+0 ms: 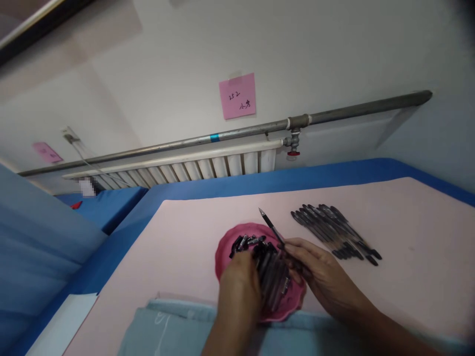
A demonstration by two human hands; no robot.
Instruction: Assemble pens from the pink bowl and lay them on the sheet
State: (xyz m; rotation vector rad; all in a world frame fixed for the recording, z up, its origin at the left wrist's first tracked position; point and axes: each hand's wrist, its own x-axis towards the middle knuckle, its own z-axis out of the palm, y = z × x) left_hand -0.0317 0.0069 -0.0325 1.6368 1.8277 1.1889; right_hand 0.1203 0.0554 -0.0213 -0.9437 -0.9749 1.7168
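Note:
My right hand (315, 267) grips a capless black pen (270, 222) between thumb and fingers, its pointed tip facing up and away to the left. Below it is a pink plate with a wavy rim (221, 247), filled with loose black pen caps (245, 242) and see-through pen barrels (272, 282). Over the plate's left side, my left hand (241, 279) reaches down among the caps. It is blurred and its fingertips are hidden, so whether it holds anything cannot be told. To the right, a row of capped black pens (330, 227) lies side by side.
A pale pink sheet (185, 237) covers the blue table (222, 188). Folded grey-blue cloth (166, 326) lies at the near edge, with white paper (63, 321) to its left. Beyond are a radiator (222, 165), a pipe (345, 111) and a pink note (237, 96) on the wall.

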